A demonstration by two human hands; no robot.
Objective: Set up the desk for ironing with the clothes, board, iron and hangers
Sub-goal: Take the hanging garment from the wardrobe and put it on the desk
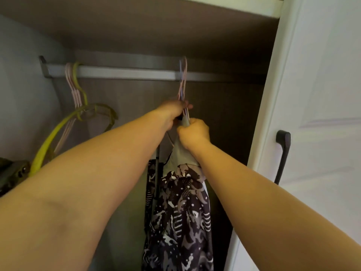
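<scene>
Inside a wardrobe, pink hangers (183,81) hook over the grey rail (125,73) at the right. From them hang a grey garment (182,155) and a dark patterned garment (179,218). My left hand (172,112) grips the hanger necks just below the rail. My right hand (193,133) holds the top of the grey garment right under the left hand. At the rail's left end hang empty hangers, pink ones (73,89) and a green one (58,132).
The white wardrobe door (322,94) stands open on the right with a black handle (283,153). A shelf underside (156,26) closes the space above the rail. A dark object (11,175) sits at the lower left.
</scene>
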